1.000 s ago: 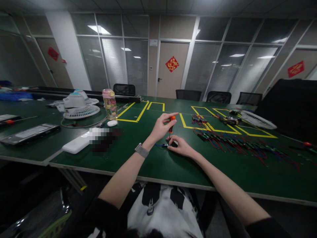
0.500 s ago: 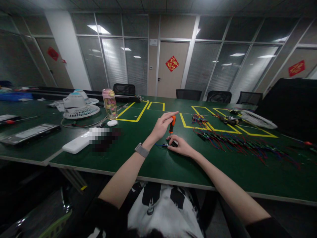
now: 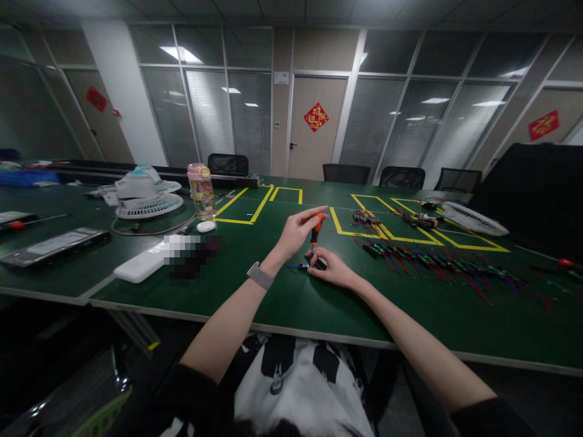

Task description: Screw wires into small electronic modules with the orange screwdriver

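Observation:
My left hand, with a watch on its wrist, is closed around the handle of an orange and black screwdriver. The screwdriver stands nearly upright, its shaft pointing down at a small dark circuit board on the green table. My right hand pinches this board from the right, fingers curled round the screwdriver's lower end. A thin blue wire runs out of the board's left side. The screwdriver's tip and part of the board are hidden by my right fingers.
Many small boards with red and blue wires lie to the right, a smaller bunch behind them. Leftward are a white power bank, a drinking bottle, white fans and a metal-cased device. Yellow tape marks the tabletop.
Almost nothing differs. Both hands keep their place around the screwdriver and board, and the whole view has shifted very slightly.

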